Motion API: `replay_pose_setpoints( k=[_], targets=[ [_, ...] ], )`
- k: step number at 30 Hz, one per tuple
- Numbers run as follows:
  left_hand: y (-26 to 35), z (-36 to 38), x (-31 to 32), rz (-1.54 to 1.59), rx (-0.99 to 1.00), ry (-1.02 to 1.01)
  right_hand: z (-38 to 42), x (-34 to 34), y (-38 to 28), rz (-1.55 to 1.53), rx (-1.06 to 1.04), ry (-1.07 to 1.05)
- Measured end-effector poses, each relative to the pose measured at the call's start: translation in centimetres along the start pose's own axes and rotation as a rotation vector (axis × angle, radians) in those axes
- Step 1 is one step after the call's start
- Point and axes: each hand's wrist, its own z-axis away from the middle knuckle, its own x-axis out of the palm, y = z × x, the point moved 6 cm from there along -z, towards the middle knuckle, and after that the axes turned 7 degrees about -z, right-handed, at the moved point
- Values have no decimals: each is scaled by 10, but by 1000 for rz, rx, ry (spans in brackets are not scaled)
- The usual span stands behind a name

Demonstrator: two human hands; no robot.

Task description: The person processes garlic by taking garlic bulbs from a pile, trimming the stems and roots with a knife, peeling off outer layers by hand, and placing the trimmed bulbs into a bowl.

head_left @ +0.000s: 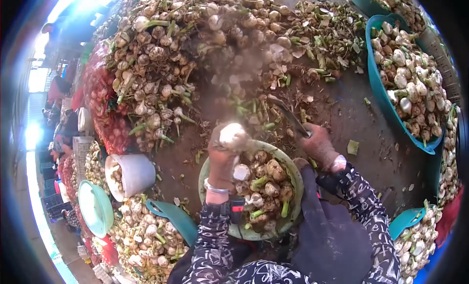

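My left hand (222,159) grips a pale garlic bulb (232,135) above the far rim of a round green bowl (243,231) that sits in my lap. The bowl holds several garlic bulbs with short green stems. My right hand (320,147), dirt-covered, holds a dark knife (291,116) whose blade points up and left, away from the bowl. Both arms wear dark patterned sleeves. A bracelet and a watch sit on my left wrist.
A large heap of untrimmed garlic (166,54) covers the ground ahead. Teal baskets of garlic (408,83) stand at the right, with more at lower left (146,230). A white bucket (129,172) lies on its side at the left. Red mesh sacks (100,103) and people sit far left.
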Motion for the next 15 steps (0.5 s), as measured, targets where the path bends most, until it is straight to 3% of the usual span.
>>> replay_pose_setpoints(
  k=[2, 4, 7, 9, 10, 12, 13, 14, 15],
  targets=[
    [-28, -7, -17, 372, -112, -45, -6, 19, 12, -58, -15, -11],
    [-43, 12, -18, 575, -270, 199, -12, 24, 9, -108, -22, -31],
    [-49, 17, -6, 581, -302, 224, -21, 11, -32, -32, -56, 1],
    [-60, 15, -3, 531, -299, 284, -19, -17, -81, -303, -238, 158],
    [-60, 13, -3, 531, -303, 281, -11, -22, -101, -302, -234, 160],
    [-54, 11, 0, 600, -294, 246, 14, -34, -146, -491, -533, 180],
    [-29, 12, 10, 620, -267, 155, -11, 1, -117, -80, -378, -123],
    [3, 13, 21, 639, -226, 63, -30, 32, -64, 334, 35, -361],
    [22, 14, 24, 575, -196, -8, -34, 45, -15, 479, 21, -387]
  ],
)
